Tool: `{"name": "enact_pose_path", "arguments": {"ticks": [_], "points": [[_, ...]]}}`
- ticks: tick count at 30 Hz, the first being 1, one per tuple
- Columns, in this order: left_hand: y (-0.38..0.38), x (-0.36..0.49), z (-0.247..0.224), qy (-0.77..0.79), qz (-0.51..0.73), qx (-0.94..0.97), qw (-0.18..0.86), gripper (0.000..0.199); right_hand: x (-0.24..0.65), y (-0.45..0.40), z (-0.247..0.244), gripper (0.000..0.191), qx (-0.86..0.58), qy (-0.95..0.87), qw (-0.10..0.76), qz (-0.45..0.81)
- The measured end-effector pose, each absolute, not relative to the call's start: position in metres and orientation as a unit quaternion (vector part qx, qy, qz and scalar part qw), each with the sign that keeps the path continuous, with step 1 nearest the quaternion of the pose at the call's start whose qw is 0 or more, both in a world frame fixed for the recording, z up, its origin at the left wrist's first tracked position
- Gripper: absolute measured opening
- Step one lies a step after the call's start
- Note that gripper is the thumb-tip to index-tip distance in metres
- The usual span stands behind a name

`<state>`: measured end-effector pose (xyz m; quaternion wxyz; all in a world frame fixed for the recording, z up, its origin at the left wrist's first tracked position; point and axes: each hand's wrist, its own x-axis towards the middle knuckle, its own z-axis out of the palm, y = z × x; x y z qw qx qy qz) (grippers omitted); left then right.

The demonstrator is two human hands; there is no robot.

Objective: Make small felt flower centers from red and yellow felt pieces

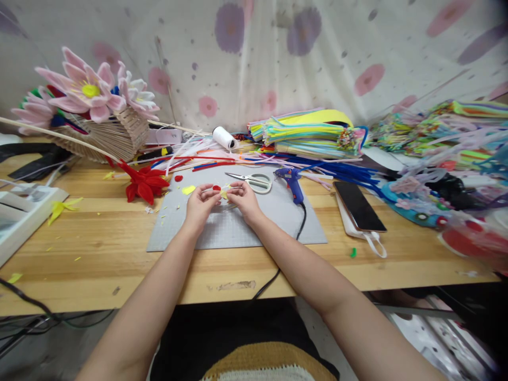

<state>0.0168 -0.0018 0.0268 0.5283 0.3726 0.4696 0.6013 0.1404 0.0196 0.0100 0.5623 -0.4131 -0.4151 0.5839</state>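
Over the grey cutting mat (234,235), my left hand (200,203) and my right hand (243,201) meet with fingertips pinched on a small yellow piece (224,194). Its exact kind is too small to tell. A round red piece (216,188) shows at my left fingertips; whether it is held or lies behind them, I cannot tell. Scissors (257,182) lie partly open just beyond my right hand. Left of my hands on the mat are a yellow piece (189,189), another red piece (178,178) and small yellow scraps.
A blue glue gun (292,184) rests on the mat's right side, its black cord running to the table's front edge. Pipe-cleaner bundles (305,132), a thread spool (223,138) and a red flower (145,182) stand behind. A phone (359,205) lies right.
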Motion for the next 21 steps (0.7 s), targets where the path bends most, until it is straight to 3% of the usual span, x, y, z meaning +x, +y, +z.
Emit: {"name": "enact_pose_path", "arguments": {"ticks": [21], "points": [[-0.0037, 0.0212, 0.0276, 0.492, 0.593, 0.379, 0.512, 0.040, 0.1402, 0.0205, 0.0108, 0.036, -0.404, -0.462, 0.551, 0.566]]}}
